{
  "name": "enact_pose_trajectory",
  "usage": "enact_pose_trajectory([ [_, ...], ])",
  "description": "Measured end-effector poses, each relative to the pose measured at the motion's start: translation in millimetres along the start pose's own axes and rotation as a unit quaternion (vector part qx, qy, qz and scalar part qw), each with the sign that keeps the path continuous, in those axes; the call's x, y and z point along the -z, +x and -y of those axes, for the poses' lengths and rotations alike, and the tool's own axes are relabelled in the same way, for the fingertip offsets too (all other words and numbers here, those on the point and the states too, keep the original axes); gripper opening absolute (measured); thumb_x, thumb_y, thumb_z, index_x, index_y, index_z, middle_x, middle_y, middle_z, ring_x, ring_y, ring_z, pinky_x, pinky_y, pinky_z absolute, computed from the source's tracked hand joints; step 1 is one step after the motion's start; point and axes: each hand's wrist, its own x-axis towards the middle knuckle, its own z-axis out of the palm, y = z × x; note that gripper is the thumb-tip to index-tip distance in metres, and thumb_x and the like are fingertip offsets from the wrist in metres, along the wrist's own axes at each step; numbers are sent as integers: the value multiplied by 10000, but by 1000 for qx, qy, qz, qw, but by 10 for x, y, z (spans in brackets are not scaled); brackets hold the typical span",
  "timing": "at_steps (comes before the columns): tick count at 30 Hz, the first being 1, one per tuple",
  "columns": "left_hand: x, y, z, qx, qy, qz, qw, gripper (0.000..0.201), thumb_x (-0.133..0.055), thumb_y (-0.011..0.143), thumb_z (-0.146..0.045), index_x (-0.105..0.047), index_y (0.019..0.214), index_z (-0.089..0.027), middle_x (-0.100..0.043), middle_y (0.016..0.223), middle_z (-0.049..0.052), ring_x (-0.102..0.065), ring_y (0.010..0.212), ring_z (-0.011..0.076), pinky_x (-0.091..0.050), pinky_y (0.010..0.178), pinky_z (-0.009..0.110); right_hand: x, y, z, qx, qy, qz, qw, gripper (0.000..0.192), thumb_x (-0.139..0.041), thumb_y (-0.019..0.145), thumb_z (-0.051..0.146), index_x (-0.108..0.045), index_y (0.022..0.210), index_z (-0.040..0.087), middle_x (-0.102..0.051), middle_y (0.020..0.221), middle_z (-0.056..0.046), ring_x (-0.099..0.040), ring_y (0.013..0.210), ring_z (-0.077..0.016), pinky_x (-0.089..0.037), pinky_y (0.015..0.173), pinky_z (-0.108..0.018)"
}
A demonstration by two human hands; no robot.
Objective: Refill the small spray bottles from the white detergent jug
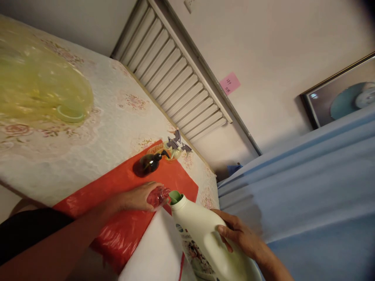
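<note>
Floral-patterned white covering (96,128) spans a raised surface beneath a pale wall with a slatted radiator panel (175,78); a red plastic sheet (129,222) lies over its near part. Left hand (137,197) is clasped around a small clear pink-tinted bottle (158,196), held at the near edge of the red sheet, mouth turned right; its contents cannot be told. Right hand (238,233) grips the body of a large white detergent jug (205,242), tilted so that its green spout (175,197) lies just beside the small bottle's mouth. No liquid is discernible between them. Farther along the red sheet lies a dark amber pump bottle (148,164), on its side, and beyond it several grey spray tops (177,144) on a small pale container. At far left, a translucent yellow cover (38,86) rests on the covering. Blue fabric (307,187) fills the right; a pink note (230,83) and a framed picture (340,93) hang on the wall.
</note>
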Motion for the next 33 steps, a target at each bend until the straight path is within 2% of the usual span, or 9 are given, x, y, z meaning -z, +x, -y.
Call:
enact_pose_trajectory([
  [4, 16, -5, -6, -24, -10, 8, 1000, 494, -667, 701, -493, -571, 1131, -268, -662, 1117, 46, -626, 1021, 247, -483, 904, 316, -3, -1, -5, 2, -1, 1, 1000, 475, -552, 888, 448, -537, 1278, 178, -534, 730, 13, -408, 476, -61, -333, 425, -191],
  [12, -3, 13, 74, -26, -7, 22, 999, 467, -645, 732, -502, -542, 1123, -267, -642, 1093, 6, -620, 1014, 193, -475, 902, 261, 0, -3, 24, 2, -7, -1, 1000, 482, -549, 887, 457, -539, 1278, 174, -539, 745, 7, -414, 483, -63, -341, 430, -192],
  [23, -27, 4, 108, -24, -3, 11, 1000, 519, -659, 721, -497, -539, 1167, -262, -641, 1142, 41, -613, 1045, 227, -467, 936, 304, 6, 6, 23, -7, -11, -3, 1000, 524, -552, 874, 489, -535, 1290, 170, -526, 701, 17, -409, 474, -68, -347, 437, -199],
  [33, -18, -1, 161, -21, -11, 25, 999, 572, -677, 708, -475, -512, 1219, -278, -613, 1210, 50, -582, 1119, 248, -441, 982, 335, 17, 5, 12, -5, -24, -2, 1000, 519, -543, 882, 488, -528, 1294, 172, -531, 689, 19, -412, 468, -70, -344, 439, -202],
])
